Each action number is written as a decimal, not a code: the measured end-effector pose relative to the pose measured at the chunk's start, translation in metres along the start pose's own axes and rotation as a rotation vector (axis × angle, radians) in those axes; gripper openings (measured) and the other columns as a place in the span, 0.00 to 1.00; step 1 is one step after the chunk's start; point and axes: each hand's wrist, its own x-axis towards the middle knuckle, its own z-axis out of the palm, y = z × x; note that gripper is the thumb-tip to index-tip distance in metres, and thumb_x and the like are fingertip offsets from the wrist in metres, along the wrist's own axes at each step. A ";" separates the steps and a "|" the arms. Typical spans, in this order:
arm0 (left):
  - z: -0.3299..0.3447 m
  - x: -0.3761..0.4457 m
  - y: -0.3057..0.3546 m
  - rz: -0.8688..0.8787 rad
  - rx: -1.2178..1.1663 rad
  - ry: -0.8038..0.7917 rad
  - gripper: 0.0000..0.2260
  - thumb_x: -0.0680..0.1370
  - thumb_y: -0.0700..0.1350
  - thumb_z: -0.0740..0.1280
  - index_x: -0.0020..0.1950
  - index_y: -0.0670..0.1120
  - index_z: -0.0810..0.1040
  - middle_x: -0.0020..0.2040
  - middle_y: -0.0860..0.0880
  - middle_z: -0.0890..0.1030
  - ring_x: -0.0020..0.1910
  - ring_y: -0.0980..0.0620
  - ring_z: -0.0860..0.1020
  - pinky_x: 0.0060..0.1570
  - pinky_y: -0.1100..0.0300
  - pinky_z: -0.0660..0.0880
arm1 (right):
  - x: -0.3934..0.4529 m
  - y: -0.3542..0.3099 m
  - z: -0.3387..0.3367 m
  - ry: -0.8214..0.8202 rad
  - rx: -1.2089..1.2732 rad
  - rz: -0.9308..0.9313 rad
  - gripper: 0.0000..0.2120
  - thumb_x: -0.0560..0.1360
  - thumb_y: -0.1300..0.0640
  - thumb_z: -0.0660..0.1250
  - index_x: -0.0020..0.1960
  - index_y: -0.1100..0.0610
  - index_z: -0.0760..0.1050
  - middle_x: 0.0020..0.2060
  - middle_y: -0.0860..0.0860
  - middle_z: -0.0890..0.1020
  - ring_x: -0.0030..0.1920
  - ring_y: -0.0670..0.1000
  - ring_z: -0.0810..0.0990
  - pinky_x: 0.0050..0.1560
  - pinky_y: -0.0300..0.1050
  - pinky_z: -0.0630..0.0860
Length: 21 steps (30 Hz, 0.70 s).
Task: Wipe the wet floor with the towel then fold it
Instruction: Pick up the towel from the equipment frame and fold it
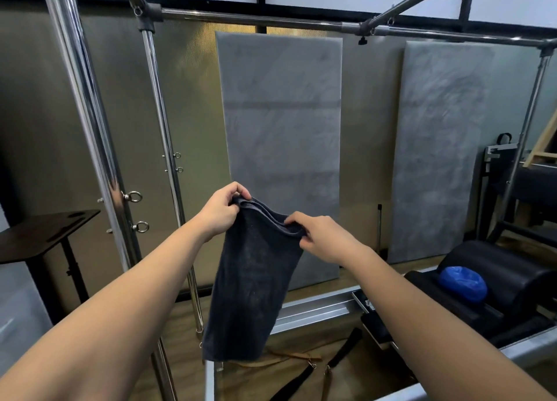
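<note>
You had the dark towel (256,277) up in mid-air, doubled and hanging; left hand (221,212) and right hand (321,238) each pinched a top corner, fingers curled tight. Level those edges, I'd say, before the next fold.

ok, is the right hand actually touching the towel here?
Touching. The head view shows the right hand pinching the top edge of the dark towel, which hangs below; the left hand grips the other corner.

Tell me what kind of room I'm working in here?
Most likely a Pilates or exercise studio: a chrome tower frame with eyebolts, a black padded barrel with a blue ball on it, and straps on the floor.
</note>
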 end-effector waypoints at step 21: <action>-0.016 -0.003 -0.022 -0.189 -0.325 0.003 0.17 0.80 0.28 0.57 0.58 0.51 0.70 0.42 0.47 0.80 0.39 0.48 0.74 0.41 0.50 0.75 | 0.027 -0.005 -0.022 0.263 -0.161 0.129 0.11 0.79 0.45 0.64 0.46 0.50 0.66 0.39 0.45 0.77 0.42 0.53 0.77 0.41 0.50 0.69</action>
